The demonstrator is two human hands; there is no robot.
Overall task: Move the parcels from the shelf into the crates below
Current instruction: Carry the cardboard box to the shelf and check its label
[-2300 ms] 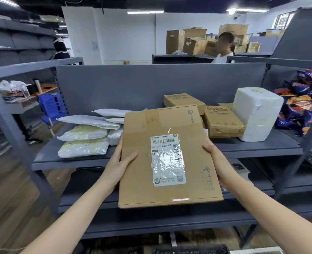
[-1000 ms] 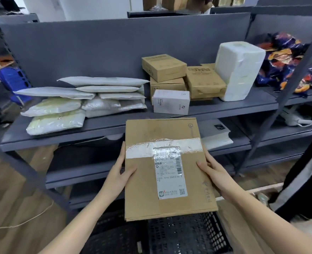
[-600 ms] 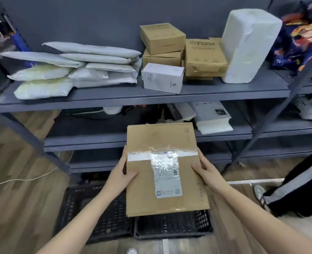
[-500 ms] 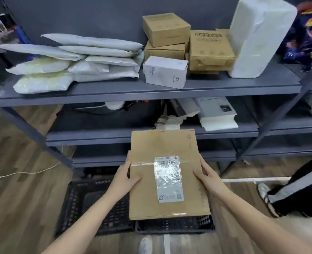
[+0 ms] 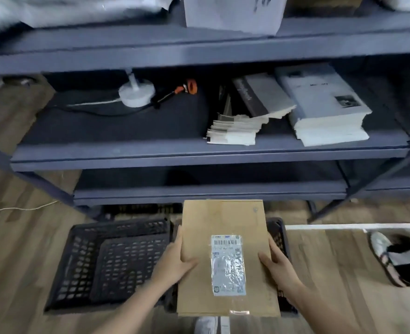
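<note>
A flat brown cardboard parcel [image 5: 225, 227] with a white shipping label is held low, over the floor crates. My left hand [image 5: 177, 259] grips its left edge and my right hand [image 5: 275, 263] grips its right edge, thumbs on top. Beneath it sits a black mesh crate [image 5: 279, 235], mostly hidden by the parcel. A second black mesh crate [image 5: 112, 261] stands to the left with nothing in it. On the top shelf [image 5: 199, 50] a white box [image 5: 232, 13] and pale padded mailers [image 5: 66, 8] show only partly at the frame's upper edge.
The middle shelf [image 5: 151, 153] carries stacks of booklets [image 5: 324, 107], a white round lamp base [image 5: 136, 94] with a cable, and an orange-handled tool [image 5: 182, 89]. Another person's shoe [image 5: 383, 256] and dark trouser leg stand on the wooden floor at right.
Both hands have carried the parcel from the top shelf down to just above the right crate. My view has dropped with it, so the top shelf now sits at the frame's upper edge.
</note>
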